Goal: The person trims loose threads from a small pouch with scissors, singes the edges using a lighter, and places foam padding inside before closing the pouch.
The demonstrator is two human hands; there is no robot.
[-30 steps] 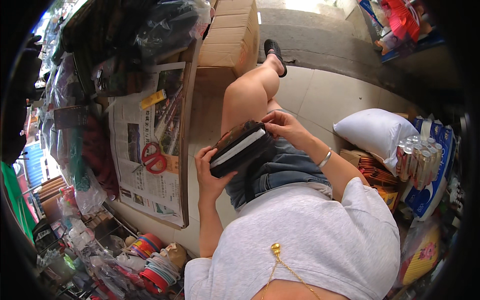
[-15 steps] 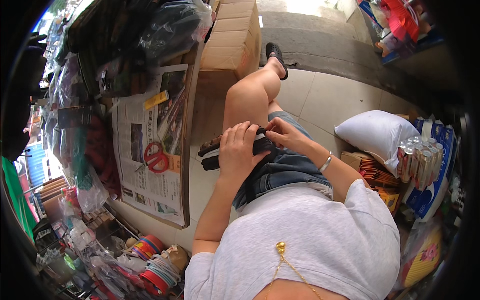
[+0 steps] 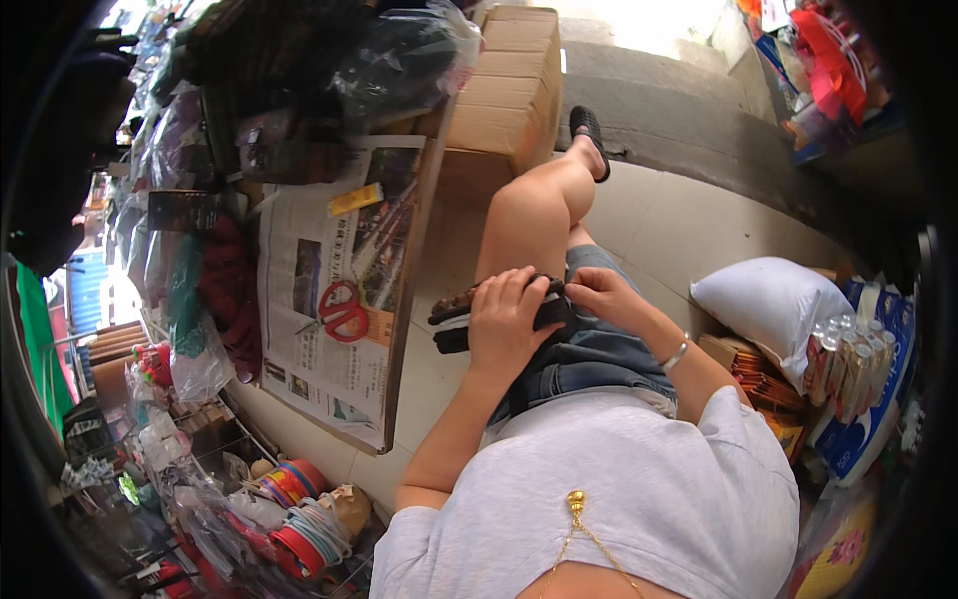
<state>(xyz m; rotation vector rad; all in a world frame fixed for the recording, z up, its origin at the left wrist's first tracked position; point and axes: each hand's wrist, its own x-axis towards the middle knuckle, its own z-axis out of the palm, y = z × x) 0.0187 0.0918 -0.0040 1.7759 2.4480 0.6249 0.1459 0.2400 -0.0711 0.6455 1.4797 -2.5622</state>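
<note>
On my lap lies a dark, layered, purse-like thing [image 3: 452, 341] with a pale strip between its black and brown parts; its exact kind does not show. My left hand [image 3: 507, 317] lies across it, fingers curved over the top and thumb on the near side. At its right end, my right hand [image 3: 607, 299] is closed in a pinch; what sits between thumb and forefinger is too small to make out. Left of my knees, scissors with red handles [image 3: 343, 311] rest on newspaper [image 3: 299, 344], with a small yellow packet [image 3: 356, 199] farther up.
The newspaper covers a low table with a wooden edge [image 3: 399, 329]. A cardboard box [image 3: 504, 90] stands beyond it, near a grey step. To my right are a white sack [image 3: 768, 299] and a bundle of cans [image 3: 848, 354]. Ribbon rolls [image 3: 294, 484] crowd the lower left.
The whole view has shifted, so everything sits farther right and lower. Both hands stay on the dark purse-like thing, with little visible change in their grip.
</note>
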